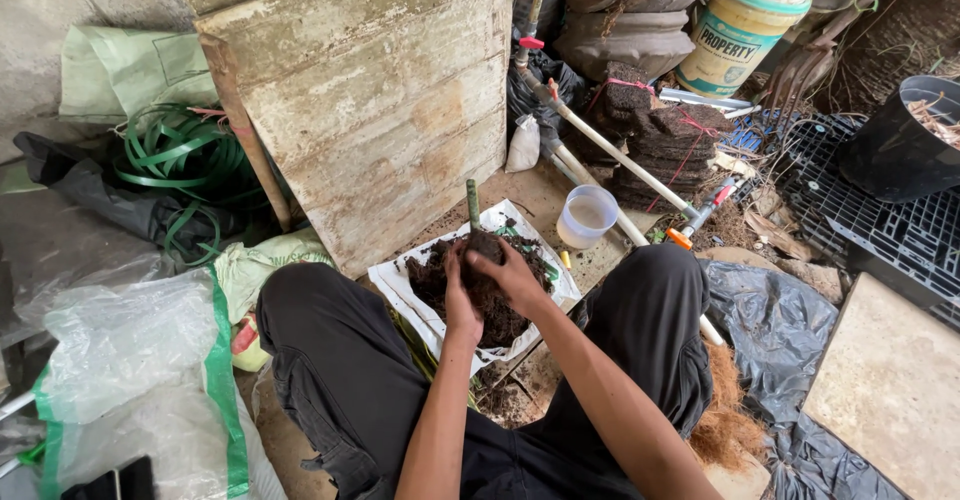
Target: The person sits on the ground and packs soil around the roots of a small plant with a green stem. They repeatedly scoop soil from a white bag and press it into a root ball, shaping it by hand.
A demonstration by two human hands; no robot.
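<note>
**Both hands pressed around a clump of dark soil**

While the person sits on the floor with knees spread, the head view shows both hands meeting over a white sheet (400, 282) heaped with dark soil (440, 278). Left hand (459, 303) and right hand (513, 277) are cupped against each other, each grip clenched around one clump of soil (484, 247) held just above the heap. A green stick (472, 203) rises upright out of that clump, between the fingers.

Just right of the sheet stands a pale plastic cup (587, 216), and beyond the cup long white pipes (600, 142) slant across the floor. Farther right of the sheet, stacked dark fibre blocks (665, 145) tied with red string lie near a painted bucket (738, 35). Behind the sheet leans a weathered wooden board (375, 100). Left of the sheet, coiled green strapping (180, 160) rests on black plastic, and a clear bag with green edging (140, 370) sits beside the person's left knee.
</note>
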